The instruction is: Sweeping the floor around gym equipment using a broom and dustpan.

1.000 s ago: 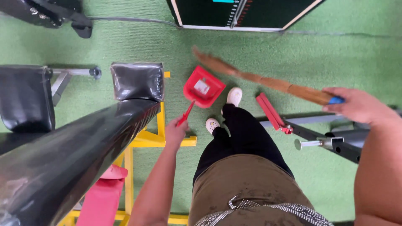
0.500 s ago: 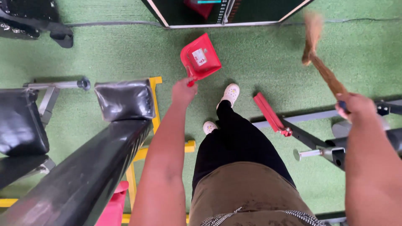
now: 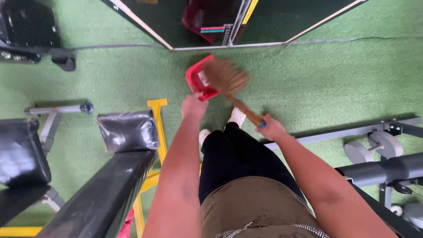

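Note:
My left hand (image 3: 194, 105) grips the handle of a red plastic dustpan (image 3: 196, 79), held out in front of me above the green carpet. My right hand (image 3: 269, 129) holds a short brown straw broom (image 3: 227, 79) by its handle, which has a blue band at my fingers. The bristle head is blurred and lies over the right part of the dustpan. Below are my black trouser legs and white shoes (image 3: 237, 117).
A black padded bench on a yellow frame (image 3: 128, 132) stands at my left. A grey metal frame with a dumbbell (image 3: 374, 147) lies to the right. A mirror panel (image 3: 229, 22) leans on the floor ahead. Green carpet (image 3: 317, 83) covers the floor.
My right hand has swung the broom from the far right in to the dustpan. The left hand keeps the dustpan raised; the view has shifted forward.

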